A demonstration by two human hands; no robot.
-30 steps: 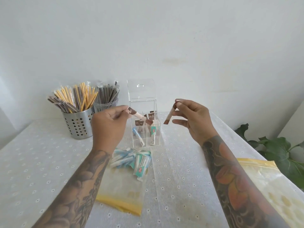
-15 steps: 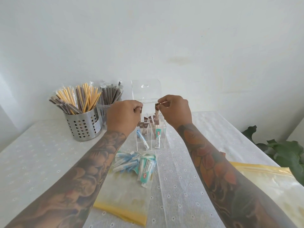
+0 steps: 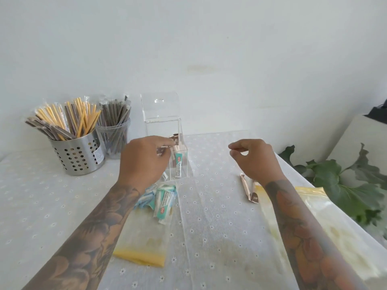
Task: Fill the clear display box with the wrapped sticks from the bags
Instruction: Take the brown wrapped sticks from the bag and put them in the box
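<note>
At the centre of the tabletop (image 3: pixel 209 216), the clear display box (image 3: pixel 177 162) stood upright with its lid raised, holding brown and teal wrapped sticks. The left hand (image 3: pixel 142 162) was at the box's top, its fingers (image 3: pixel 167 141) pinching a brown stick (image 3: pixel 176 140). The right hand (image 3: pixel 254 160) hovered apart, fingers loosely curled, holding nothing. Two brown sticks (image 3: pixel 248 190) lay below it by the right bag (image 3: pixel 326 222). Teal sticks (image 3: pixel 162 203) lay on the left bag (image 3: pixel 144 233).

head cam | looks forward-down | close over table (image 3: pixel 219 206) | wall behind
</note>
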